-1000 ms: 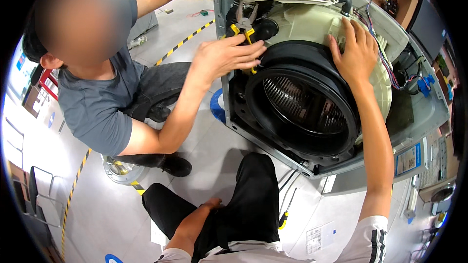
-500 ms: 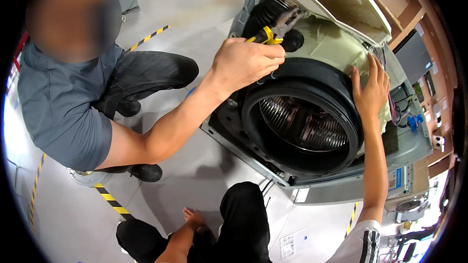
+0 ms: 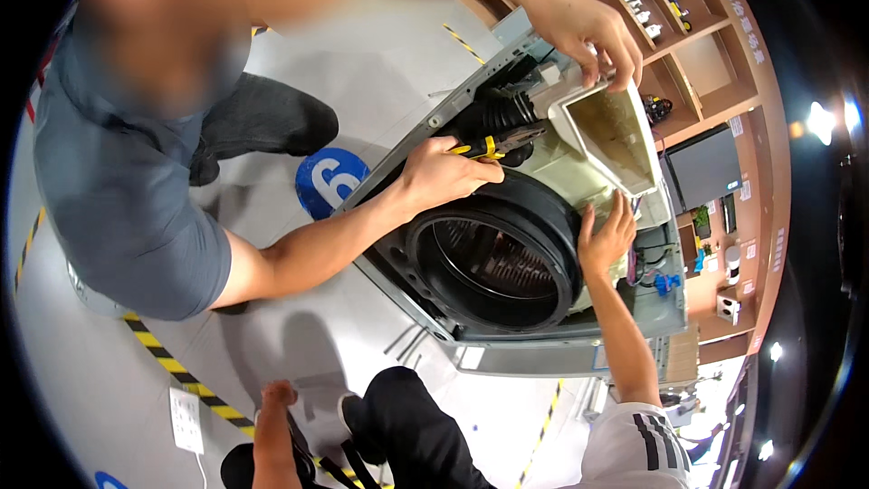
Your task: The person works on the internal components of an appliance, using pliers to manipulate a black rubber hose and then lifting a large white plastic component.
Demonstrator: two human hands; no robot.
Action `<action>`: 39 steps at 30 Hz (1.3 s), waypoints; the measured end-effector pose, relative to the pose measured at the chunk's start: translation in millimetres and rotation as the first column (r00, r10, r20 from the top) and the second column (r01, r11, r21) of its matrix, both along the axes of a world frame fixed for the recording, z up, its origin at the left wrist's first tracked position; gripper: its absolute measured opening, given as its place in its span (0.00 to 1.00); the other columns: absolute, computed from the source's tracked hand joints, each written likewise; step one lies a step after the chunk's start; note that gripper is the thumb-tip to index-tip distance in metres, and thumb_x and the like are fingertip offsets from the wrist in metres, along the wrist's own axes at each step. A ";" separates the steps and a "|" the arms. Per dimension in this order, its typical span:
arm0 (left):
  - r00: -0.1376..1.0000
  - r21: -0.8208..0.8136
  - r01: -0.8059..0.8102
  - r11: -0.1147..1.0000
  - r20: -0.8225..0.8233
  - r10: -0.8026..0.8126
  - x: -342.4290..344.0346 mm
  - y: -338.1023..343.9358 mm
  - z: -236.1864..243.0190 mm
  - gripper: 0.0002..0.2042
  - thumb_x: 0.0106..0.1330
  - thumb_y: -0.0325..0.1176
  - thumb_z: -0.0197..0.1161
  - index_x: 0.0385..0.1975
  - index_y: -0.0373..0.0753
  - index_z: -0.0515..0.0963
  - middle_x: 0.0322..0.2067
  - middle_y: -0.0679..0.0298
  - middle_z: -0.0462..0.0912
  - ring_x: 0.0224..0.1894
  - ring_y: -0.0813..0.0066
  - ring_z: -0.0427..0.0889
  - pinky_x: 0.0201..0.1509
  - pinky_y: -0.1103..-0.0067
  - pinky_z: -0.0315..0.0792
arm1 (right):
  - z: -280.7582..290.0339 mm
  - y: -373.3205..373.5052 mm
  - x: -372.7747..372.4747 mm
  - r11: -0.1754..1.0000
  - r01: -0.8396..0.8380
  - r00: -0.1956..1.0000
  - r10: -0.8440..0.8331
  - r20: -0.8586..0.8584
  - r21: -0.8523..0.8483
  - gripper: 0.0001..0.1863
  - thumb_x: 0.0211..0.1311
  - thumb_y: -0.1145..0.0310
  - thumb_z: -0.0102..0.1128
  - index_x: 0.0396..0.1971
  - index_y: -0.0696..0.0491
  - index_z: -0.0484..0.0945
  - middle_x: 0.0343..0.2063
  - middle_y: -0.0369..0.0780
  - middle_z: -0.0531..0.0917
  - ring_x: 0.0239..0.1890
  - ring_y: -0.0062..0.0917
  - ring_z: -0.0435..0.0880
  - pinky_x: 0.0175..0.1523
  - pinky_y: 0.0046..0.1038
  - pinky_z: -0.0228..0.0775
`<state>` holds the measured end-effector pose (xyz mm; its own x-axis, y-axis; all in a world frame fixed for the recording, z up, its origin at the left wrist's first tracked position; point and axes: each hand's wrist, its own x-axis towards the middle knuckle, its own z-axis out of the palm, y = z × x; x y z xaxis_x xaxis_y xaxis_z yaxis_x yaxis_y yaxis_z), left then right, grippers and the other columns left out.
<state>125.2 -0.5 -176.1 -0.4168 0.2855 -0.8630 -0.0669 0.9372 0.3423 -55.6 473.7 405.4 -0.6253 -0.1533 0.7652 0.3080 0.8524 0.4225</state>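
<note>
My right hand [image 3: 605,237] rests with fingers apart on the pale plastic tub [image 3: 566,158] of an opened washing machine, beside its black door gasket [image 3: 543,210]. Down by my dark-clad legs, my left hand [image 3: 277,393] hangs with loosely bent fingers, seemingly empty. A co-worker's lower hand [image 3: 444,167] holds yellow-handled pliers [image 3: 511,139] just below a black corrugated hose [image 3: 507,109]. The co-worker's other hand [image 3: 593,36] grips the top of a cream, box-like housing [image 3: 634,177] above the tub.
The co-worker [image 3: 127,199] crouches at the left. Metal cabinet edges [image 3: 425,122] surround the tub, with blue-connected wiring [image 3: 665,282] at its right. Shelving [image 3: 715,81] stands behind. A power strip [image 3: 186,421], hazard tape [image 3: 163,358] and a blue floor sticker [image 3: 317,204] lie on the floor.
The co-worker's upper arm has reached across to the housing, and the pliers have shifted around the hose. My right hand stays on the tub. The camera's view has swung, shifting the machine.
</note>
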 end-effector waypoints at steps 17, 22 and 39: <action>0.868 0.073 -0.479 0.875 -0.112 0.484 129.4 -48.0 264.3 0.15 0.61 0.42 0.60 0.38 0.38 0.81 0.37 0.49 0.83 0.44 0.47 0.81 0.49 0.61 0.75 | 21.8 -10.2 9.0 0.974 -0.033 0.966 0.089 0.243 -0.226 0.29 0.59 0.61 0.63 0.52 0.66 0.66 0.55 0.59 0.68 0.59 0.55 0.64 0.62 0.52 0.54; 0.860 0.031 -0.507 0.861 -0.040 0.508 164.2 -41.3 304.6 0.14 0.61 0.40 0.60 0.41 0.38 0.81 0.40 0.49 0.83 0.46 0.48 0.81 0.50 0.63 0.75 | 25.1 -11.3 5.4 0.969 -0.029 0.959 0.096 0.266 -0.247 0.31 0.56 0.61 0.63 0.53 0.66 0.65 0.58 0.61 0.65 0.62 0.56 0.62 0.64 0.52 0.52; -0.496 -0.622 -0.781 -0.053 0.566 0.658 238.8 -42.5 401.8 0.25 0.69 0.49 0.54 0.53 0.31 0.71 0.49 0.50 0.80 0.50 0.55 0.80 0.52 0.65 0.76 | 18.2 -3.4 5.1 0.979 0.059 0.958 -0.001 0.287 -0.195 0.33 0.52 0.60 0.64 0.52 0.66 0.64 0.58 0.61 0.65 0.61 0.55 0.62 0.62 0.54 0.53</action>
